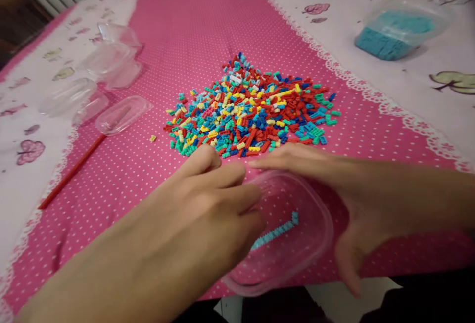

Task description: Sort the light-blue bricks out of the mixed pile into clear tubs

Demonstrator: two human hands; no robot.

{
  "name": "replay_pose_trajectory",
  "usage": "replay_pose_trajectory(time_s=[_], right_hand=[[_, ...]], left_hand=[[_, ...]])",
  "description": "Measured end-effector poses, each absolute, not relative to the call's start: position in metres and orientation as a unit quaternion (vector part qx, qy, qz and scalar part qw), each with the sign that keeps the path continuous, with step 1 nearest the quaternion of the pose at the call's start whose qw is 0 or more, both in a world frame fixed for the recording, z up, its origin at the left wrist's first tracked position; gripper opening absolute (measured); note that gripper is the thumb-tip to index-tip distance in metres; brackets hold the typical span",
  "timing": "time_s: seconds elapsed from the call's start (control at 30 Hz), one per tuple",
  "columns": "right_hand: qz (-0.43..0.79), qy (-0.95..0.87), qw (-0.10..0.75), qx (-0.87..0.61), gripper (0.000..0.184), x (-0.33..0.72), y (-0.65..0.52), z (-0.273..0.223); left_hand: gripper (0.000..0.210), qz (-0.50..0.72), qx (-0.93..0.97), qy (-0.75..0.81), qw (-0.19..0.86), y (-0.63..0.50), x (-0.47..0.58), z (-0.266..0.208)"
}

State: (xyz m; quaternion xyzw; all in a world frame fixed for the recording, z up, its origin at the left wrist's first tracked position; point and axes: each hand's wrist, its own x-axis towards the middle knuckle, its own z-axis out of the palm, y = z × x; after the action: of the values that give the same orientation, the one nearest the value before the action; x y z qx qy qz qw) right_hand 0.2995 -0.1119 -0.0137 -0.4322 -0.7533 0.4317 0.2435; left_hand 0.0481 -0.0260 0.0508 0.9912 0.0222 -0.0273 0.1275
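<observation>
My left hand (208, 209) hangs over the left side of a clear plastic container (315, 244), its fingers curled inward. What those fingers pinch, if anything, is hidden from me. Inside the container lies a thin light-blue strip of small building bricks (276, 233), bent up at its right end and partly covered by my left hand. On the container's right side my right hand (345, 184) is spread, thumb apart and fingers stretched toward the far rim. Just beyond both hands is a heap of small coloured building bricks (252, 110) in red, blue, yellow, green and white.
Clear plastic containers and lids (107, 61) lie at the left, near a thin red stick (72, 172). A single yellow brick (153, 138) sits apart from the heap. At the back right stands a tub of blue material (389, 38). The pink dotted tablecloth (178, 26) has lace borders.
</observation>
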Motion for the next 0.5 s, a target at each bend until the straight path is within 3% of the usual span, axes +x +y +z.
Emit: replay_pose_trajectory(time_s=[0.2,0.5], right_hand=[[0.384,-0.784,0.267,-0.408,0.105,0.285,-0.113,-0.021],[0.377,-0.766,0.267,-0.447,0.09,0.282,-0.116,-0.017]], left_hand=[[0.008,-0.132,0.991,-0.025,-0.013,-0.033,0.064,0.062],[0.021,-0.148,0.961,-0.15,-0.177,-0.035,0.086,0.05]])
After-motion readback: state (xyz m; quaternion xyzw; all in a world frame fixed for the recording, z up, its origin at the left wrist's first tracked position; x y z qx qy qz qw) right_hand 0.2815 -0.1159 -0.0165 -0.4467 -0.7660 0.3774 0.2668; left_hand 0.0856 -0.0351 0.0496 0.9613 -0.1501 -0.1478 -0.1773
